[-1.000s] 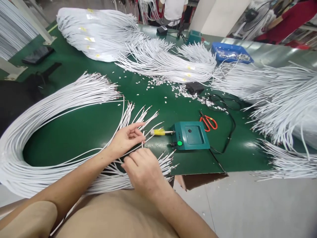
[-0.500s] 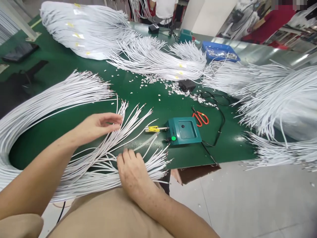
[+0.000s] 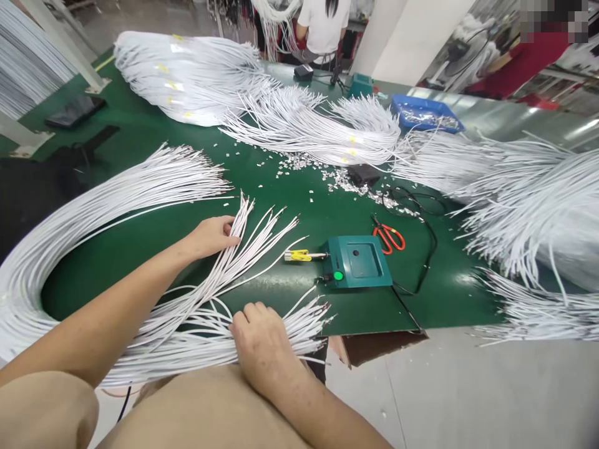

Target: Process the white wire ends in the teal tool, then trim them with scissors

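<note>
My left hand (image 3: 215, 237) is at the upper fan of white wires (image 3: 243, 249), its fingers curled behind the strands and the thumb across them. Lower down, my right hand (image 3: 262, 337) lies over the lower bundle of white wires (image 3: 304, 327), fingers bent round the strands; what sits beneath the palm is hidden. The wire ends show bare, brownish tips. Just right of both hands stands a small green machine (image 3: 358, 262) with a lit green button and a metal-and-yellow tip (image 3: 298, 255) pointing left toward the wires.
Red-handled scissors (image 3: 388, 238) lie behind the machine beside a black cable. Small metal bits (image 3: 346, 181) are scattered near a black block (image 3: 364, 174). Large white wire bundles (image 3: 187, 78) lie at the back and right (image 3: 528, 199). A blue tray (image 3: 425, 113) and two people are farther off.
My left hand has gone from loosely open beside the upper wires to closing on them. My right hand stays on the lower bundle; a loose strand near it has shifted. The view has tilted slightly.
</note>
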Demonstrator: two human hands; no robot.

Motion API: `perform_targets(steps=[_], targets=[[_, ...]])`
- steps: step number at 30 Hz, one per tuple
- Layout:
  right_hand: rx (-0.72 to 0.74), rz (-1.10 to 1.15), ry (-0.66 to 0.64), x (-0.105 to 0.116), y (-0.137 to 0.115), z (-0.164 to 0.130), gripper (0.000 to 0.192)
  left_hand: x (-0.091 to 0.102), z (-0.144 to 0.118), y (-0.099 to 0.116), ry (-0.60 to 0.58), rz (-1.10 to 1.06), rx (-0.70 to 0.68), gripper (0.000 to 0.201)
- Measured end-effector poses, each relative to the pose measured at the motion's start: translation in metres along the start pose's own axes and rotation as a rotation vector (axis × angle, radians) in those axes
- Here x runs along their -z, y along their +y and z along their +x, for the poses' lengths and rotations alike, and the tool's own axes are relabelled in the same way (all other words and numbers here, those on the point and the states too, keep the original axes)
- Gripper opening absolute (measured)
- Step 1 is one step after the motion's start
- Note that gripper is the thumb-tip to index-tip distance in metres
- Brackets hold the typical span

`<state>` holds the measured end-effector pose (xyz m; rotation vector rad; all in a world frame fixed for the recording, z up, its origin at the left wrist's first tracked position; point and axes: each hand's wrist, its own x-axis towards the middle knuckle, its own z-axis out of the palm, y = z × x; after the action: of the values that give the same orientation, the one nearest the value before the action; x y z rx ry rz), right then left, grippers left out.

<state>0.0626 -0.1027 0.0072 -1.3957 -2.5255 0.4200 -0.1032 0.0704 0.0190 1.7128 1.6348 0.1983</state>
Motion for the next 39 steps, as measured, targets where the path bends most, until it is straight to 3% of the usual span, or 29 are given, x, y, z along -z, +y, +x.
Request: perform_targets(steps=[4,7,9,12,14,17,20,24,27,29,33,36,39], targets=[[-0.013,0.020,0.006,-0.005,0.002,0.002,0.014,0.011,-0.006,-0.004,-0.130,-0.566,0.036,0.031],[-0.017,0.036,-0.005,-0.006,0.002,0.004,0.014,0.014,-0.008,-0.004,-0.111,-0.753,0.031,0.038],[-0.022,0.039,-0.012,-0.006,0.002,0.005,0.013,0.011,-0.005,-0.002,0.062,-0.659,0.035,0.047],[-0.027,0.036,-0.017,-0.006,0.002,0.006,0.013,0.003,0.002,0.007,0.441,-0.203,-0.048,0.065],[-0.032,0.034,-0.019,-0.006,0.002,0.007,0.012,-0.003,0.005,0.018,0.532,0.087,-0.180,0.067],[-0.038,0.033,-0.022,-0.008,0.002,0.006,0.011,-0.015,0.009,0.039,0.401,0.293,-0.335,0.038],[-0.040,0.035,-0.023,-0.008,0.001,0.006,0.011,-0.028,0.017,0.055,0.238,0.410,-0.319,0.031],[-0.043,0.047,-0.030,-0.007,0.000,0.005,0.011,-0.036,0.033,0.063,0.194,0.445,-0.283,0.025],[-0.049,0.066,-0.031,-0.006,-0.001,0.003,0.010,-0.028,0.034,0.064,0.185,0.422,-0.288,0.025],[-0.051,0.096,-0.040,-0.003,0.001,0.004,0.012,-0.019,0.025,0.064,0.161,0.267,-0.300,0.023],[-0.112,0.332,-0.016,0.017,0.014,0.011,0.021,-0.011,-0.014,0.063,-0.011,-0.426,-0.234,0.022],[-0.284,0.598,0.198,0.042,0.031,0.021,0.027,-0.018,-0.043,0.060,-0.126,-0.731,-0.209,0.021],[-0.447,0.870,0.404,0.062,0.047,0.033,0.019,-0.030,-0.060,0.057,-0.157,-0.865,-0.190,0.019]])
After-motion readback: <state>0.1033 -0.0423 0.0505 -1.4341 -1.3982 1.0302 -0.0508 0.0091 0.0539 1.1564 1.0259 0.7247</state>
